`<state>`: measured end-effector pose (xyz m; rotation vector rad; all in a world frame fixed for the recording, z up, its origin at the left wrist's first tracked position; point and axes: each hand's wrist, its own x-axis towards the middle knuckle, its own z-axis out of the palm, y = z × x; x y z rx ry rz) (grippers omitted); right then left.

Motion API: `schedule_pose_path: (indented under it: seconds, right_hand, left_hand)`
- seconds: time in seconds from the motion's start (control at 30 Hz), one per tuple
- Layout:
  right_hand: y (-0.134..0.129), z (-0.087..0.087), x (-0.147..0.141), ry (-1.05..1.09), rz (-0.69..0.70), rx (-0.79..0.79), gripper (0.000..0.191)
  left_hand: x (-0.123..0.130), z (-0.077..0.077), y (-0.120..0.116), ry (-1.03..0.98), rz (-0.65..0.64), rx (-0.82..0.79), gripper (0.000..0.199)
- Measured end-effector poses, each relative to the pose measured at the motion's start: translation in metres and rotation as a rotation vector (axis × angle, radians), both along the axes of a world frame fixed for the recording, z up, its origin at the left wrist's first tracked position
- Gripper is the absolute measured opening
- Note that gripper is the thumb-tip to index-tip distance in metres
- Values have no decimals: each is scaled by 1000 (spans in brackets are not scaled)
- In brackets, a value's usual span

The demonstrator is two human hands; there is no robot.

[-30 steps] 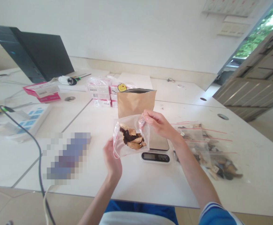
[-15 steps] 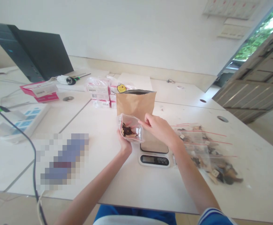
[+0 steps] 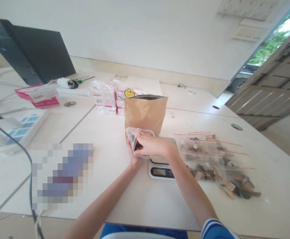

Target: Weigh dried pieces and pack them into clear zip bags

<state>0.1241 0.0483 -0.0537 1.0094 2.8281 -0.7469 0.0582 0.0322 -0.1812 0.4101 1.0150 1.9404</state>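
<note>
My left hand (image 3: 134,159) is closed around the lower left side of a small clear zip bag (image 3: 148,133) with a red seal line. Dark dried pieces (image 3: 139,146) show inside its mouth. My right hand (image 3: 151,144) reaches into the bag from the right, thumb and fingers apart around the dark pieces; the fingertips are partly hidden by plastic. Directly behind the zip bag, an open brown paper pouch (image 3: 145,113) stands upright. A white digital scale (image 3: 157,174) lies beneath and beside my right wrist, its plate partly covered.
Several zip bags of dried pieces (image 3: 242,182) lie at right. Plastic-wrapped pink and white packs (image 3: 102,94) stand behind. On the left are a pixelated blue item (image 3: 70,169), a black cable (image 3: 31,186), a power strip (image 3: 28,127), a pink box (image 3: 39,96) and a computer tower (image 3: 40,53).
My right hand has moved left and down from the bag's right rim into its mouth. The zip bag has tilted and its opening has narrowed. The view has shifted slightly.
</note>
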Motion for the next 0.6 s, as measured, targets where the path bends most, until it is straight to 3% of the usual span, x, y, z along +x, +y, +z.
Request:
schedule_pose_path:
  seconds: [0.17,0.43,0.6]
  right_hand:
    - [6,2,-17,-82,-60,64,51]
    - [12,-3,-7,-135,-39,25,13]
    - [9,-2,-3,-146,-34,-69,24]
  left_hand:
    - [-1,0,6,-11,19,-10,37]
    - [2,4,2,-39,-57,-17,39]
    - [-1,8,-3,-51,-133,-13,41]
